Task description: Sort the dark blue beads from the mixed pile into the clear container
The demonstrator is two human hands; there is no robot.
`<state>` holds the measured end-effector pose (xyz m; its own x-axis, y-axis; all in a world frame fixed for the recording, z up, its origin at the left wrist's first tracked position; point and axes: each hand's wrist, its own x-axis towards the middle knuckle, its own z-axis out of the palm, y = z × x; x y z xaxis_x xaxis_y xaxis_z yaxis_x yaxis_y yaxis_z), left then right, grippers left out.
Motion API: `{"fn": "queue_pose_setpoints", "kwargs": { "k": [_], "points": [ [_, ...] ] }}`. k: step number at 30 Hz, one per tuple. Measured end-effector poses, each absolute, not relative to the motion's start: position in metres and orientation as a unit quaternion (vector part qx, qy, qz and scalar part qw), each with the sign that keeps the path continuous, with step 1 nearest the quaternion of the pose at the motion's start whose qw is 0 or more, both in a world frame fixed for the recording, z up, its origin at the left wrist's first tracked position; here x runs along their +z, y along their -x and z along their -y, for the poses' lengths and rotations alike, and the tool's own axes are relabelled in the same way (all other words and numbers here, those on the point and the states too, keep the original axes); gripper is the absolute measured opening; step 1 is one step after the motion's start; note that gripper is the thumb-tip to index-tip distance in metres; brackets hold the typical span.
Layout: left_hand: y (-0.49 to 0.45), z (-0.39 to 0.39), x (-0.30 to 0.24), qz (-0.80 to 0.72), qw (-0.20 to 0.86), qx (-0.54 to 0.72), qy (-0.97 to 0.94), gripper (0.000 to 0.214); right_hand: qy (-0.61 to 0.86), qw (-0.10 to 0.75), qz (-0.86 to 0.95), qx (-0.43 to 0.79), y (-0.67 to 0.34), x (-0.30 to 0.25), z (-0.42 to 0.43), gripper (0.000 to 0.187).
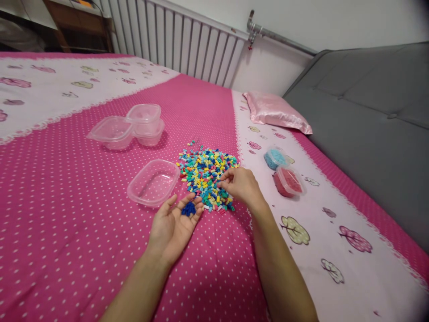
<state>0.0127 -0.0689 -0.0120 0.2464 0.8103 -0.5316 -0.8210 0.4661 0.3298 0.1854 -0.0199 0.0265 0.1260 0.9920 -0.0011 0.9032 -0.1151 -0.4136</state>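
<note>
A heap of small beads in several colours (205,170) lies on the pink dotted bedsheet (67,214). My left hand (174,223) rests palm up just in front of the heap, cupped, with a few dark blue beads (188,209) on its fingers. My right hand (238,184) is over the heap's right edge, fingertips pinched together among the beads; what they pinch is too small to make out. An empty clear plastic tub (153,182) sits left of the heap, close to my left hand.
More clear tubs (127,127) sit farther back left. A tub of light blue beads (275,158) and a tub of red beads (288,181) stand right of the heap. A pink pillow (276,112), grey headboard (368,125) and radiator (181,40) lie beyond.
</note>
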Motion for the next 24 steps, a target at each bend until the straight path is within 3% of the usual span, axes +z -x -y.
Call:
{"fn": "queue_pose_setpoints", "kwargs": {
  "k": [12,24],
  "points": [
    [-0.012,0.069,-0.015,-0.326,0.791,0.518,-0.001,0.026,0.622,0.328,0.687,0.183,-0.177,0.043,0.035,0.010],
    [-0.013,0.069,-0.016,-0.313,0.795,0.520,-0.010,0.027,0.539,0.336,0.740,0.221,-0.157,0.056,0.054,0.013]
  ]
}}
